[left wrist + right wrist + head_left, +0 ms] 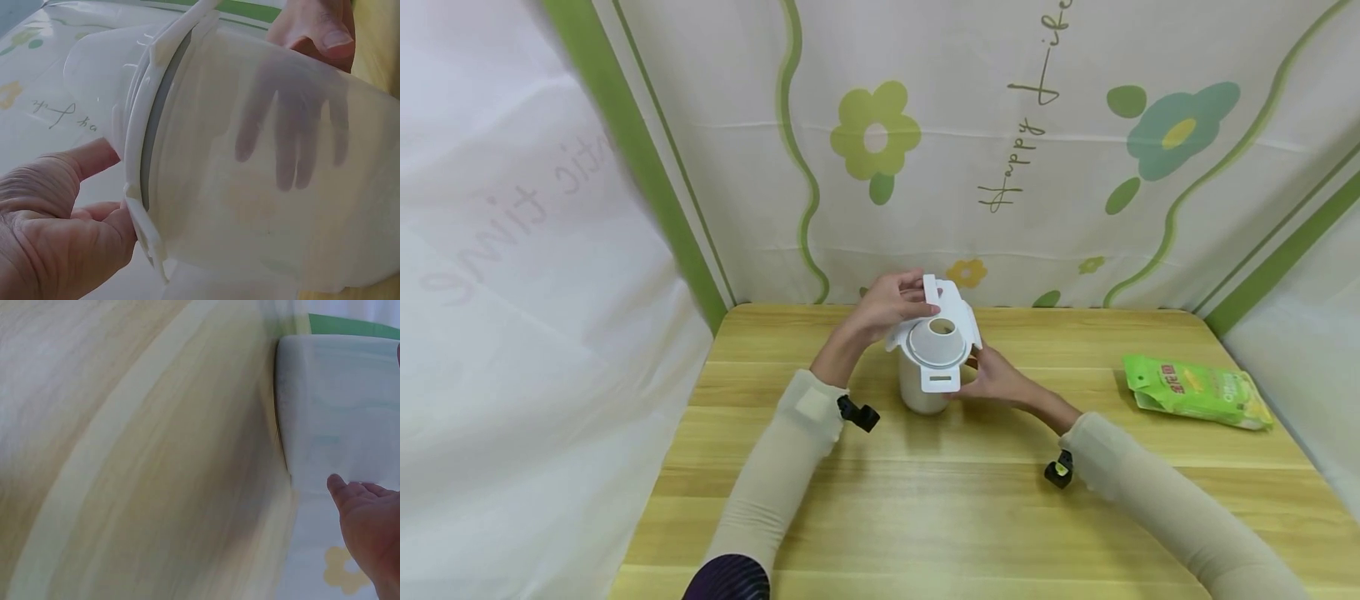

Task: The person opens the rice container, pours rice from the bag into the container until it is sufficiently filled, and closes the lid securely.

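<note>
A tall translucent plastic storage container (917, 396) stands upright on the table. On its top sits a white lid (958, 300) with flaps at the edges and a raised round part (938, 343). My left hand (886, 307) holds the lid's rim at the far left, thumb and fingers at a flap, as the left wrist view shows. The right hand (996, 379) grips the container's right side; through the cloudy wall (212, 206) its fingers show spread along the back. In the right wrist view, that hand (372, 519) lies against the container (344, 406).
A green food packet (1195, 392) lies toward the table's right edge. The wooden table (925, 517) meets a printed white curtain (925, 217) behind the container. More curtain hangs at the left and right.
</note>
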`<state>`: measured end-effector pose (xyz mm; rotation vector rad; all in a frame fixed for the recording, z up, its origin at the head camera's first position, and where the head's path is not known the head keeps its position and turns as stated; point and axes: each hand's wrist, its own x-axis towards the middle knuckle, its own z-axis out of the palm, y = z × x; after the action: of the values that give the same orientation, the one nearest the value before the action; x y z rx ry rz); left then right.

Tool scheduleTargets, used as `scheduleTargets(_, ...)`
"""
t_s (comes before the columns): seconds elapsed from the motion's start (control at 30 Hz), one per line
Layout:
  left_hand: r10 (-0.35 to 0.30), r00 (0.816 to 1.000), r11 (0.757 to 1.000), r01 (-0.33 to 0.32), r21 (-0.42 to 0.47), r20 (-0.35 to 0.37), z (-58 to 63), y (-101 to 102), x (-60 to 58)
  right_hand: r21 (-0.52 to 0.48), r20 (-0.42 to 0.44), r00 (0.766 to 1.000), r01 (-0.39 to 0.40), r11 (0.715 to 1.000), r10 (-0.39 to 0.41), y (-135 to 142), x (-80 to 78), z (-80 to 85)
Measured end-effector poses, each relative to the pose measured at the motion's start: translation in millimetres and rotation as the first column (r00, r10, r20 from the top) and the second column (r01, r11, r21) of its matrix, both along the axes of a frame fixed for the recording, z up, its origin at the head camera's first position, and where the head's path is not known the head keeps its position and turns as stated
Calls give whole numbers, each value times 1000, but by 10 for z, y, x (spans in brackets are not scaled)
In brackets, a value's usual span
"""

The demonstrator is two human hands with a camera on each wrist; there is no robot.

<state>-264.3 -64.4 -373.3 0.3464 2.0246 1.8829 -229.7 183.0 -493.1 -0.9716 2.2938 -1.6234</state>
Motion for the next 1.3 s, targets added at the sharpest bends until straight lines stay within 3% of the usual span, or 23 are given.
scheduleTargets(0.47, 57, 998, 998, -57, -6, -16, -30, 68, 39, -11, 3, 999, 33, 999, -33, -49, 30, -8)
scheduleTargets(0.8, 88, 992, 984, -102, -149, -96, -12, 80, 42, -30, -42, 996, 75, 997, -77, -92, 57, -17)
scheduleTargets(1.17, 86, 993, 987, -95, -132, -75, 53, 36, 45, 6, -31, 995, 90, 996, -90, -68, 39, -25)
scheduleTargets(1.3, 87, 991, 987, -100, -126, -103, 82, -9, 50, 17, -9, 996, 92, 996, -92, -58, 40, -25)
